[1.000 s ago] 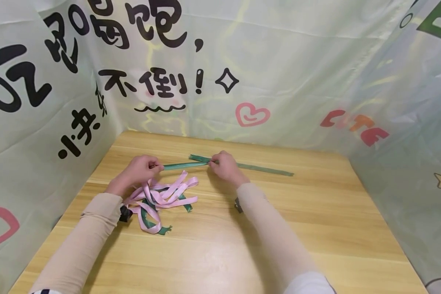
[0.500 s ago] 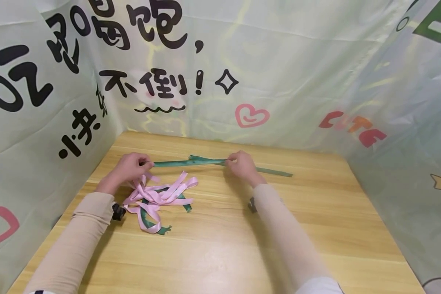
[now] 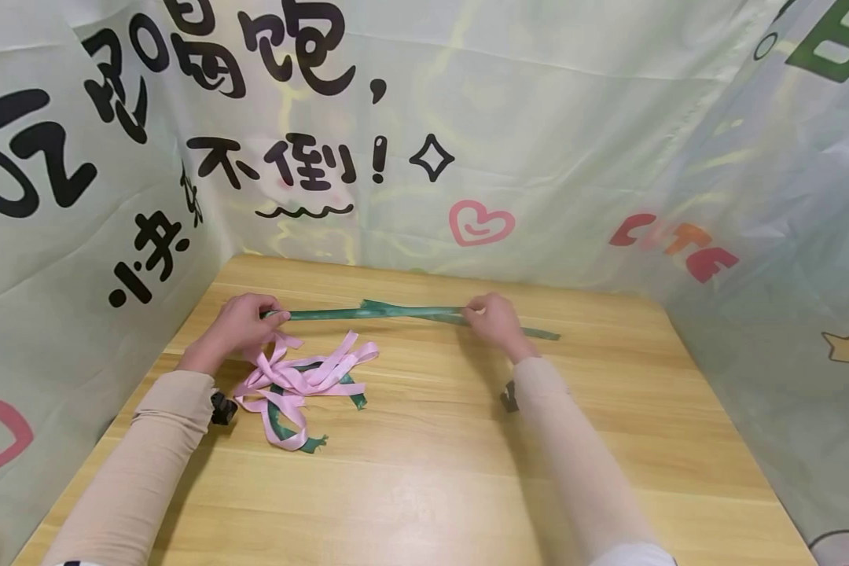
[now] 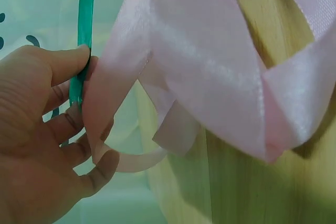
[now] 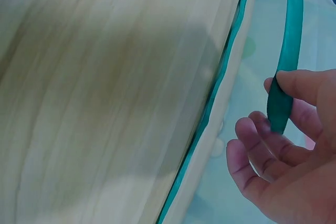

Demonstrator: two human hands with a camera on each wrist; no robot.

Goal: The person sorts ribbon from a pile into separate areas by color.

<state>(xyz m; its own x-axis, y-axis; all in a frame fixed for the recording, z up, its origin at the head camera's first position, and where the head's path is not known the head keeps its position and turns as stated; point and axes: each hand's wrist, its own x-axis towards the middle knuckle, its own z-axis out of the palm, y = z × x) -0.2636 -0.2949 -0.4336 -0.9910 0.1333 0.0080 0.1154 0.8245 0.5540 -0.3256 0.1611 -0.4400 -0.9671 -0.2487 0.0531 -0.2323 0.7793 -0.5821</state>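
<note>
A green ribbon is stretched nearly straight between both hands at the back of the table. My left hand pinches its left end between thumb and index finger; in the left wrist view the lower fingers also touch a pink ribbon. My right hand pinches the other end, and a short green tip shows past the thumb in the right wrist view. Another green ribbon lies flat on the table behind and under the stretched one, partly hidden by the right hand.
A tangled pile of pink ribbons with green ribbon pieces among them lies in front of the left hand. The wooden table is bordered by printed cloth walls at the back and sides.
My right hand has moved right along the green ribbon, away from the left hand, and the held stretch has grown longer. The left hand has shifted slightly left and up.
</note>
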